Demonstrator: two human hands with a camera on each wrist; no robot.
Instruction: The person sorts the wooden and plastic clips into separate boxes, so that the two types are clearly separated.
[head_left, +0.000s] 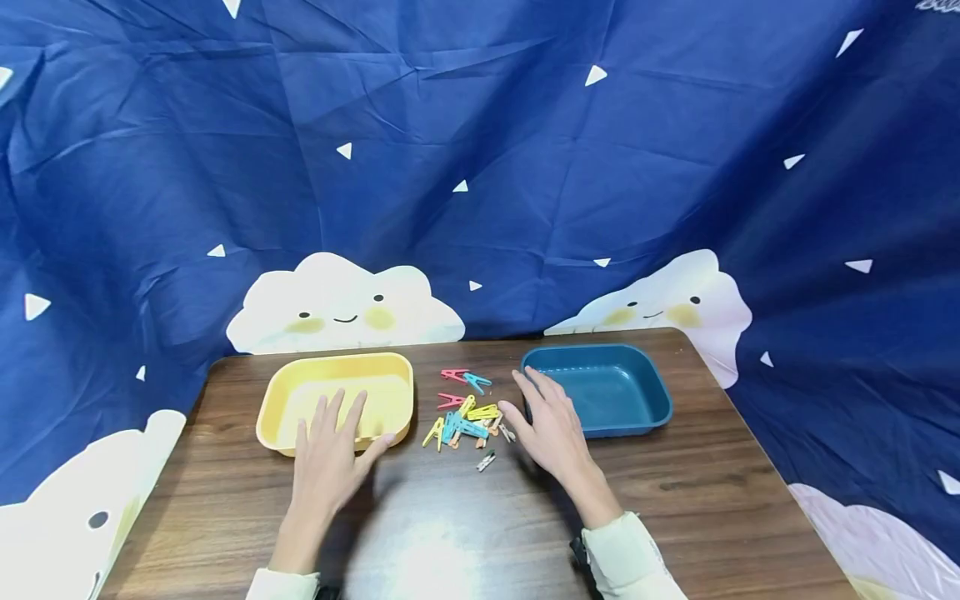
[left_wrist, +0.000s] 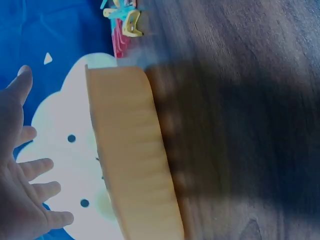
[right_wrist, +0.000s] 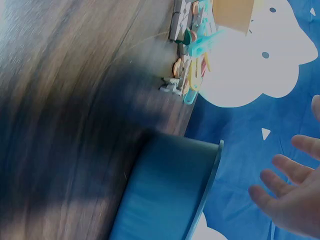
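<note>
Fingers spread, my left hand [head_left: 326, 462] hovers at the near rim of a yellow bin [head_left: 281, 417]. The left wrist view shows that hand [left_wrist: 25, 165] apart from the bin's side wall [left_wrist: 132, 150]. My right hand [head_left: 553, 429], fingers extended and holding nothing, hangs by the left side of a blue bin [head_left: 615, 392]. In the right wrist view the right hand [right_wrist: 295, 185] is clear of the blue bin's wall [right_wrist: 167, 185]. Between the bins lies a loose pile of clothespins: pink [head_left: 450, 401], blue [head_left: 471, 428], yellow [head_left: 483, 412] and small wooden ones [head_left: 506, 432].
Both bins stand toward the back of a brown wooden table [head_left: 712, 500]. One small clothespin [head_left: 486, 461] lies apart, nearer the front. A blue cloth [head_left: 450, 225] with white clouds and triangles hangs behind the table.
</note>
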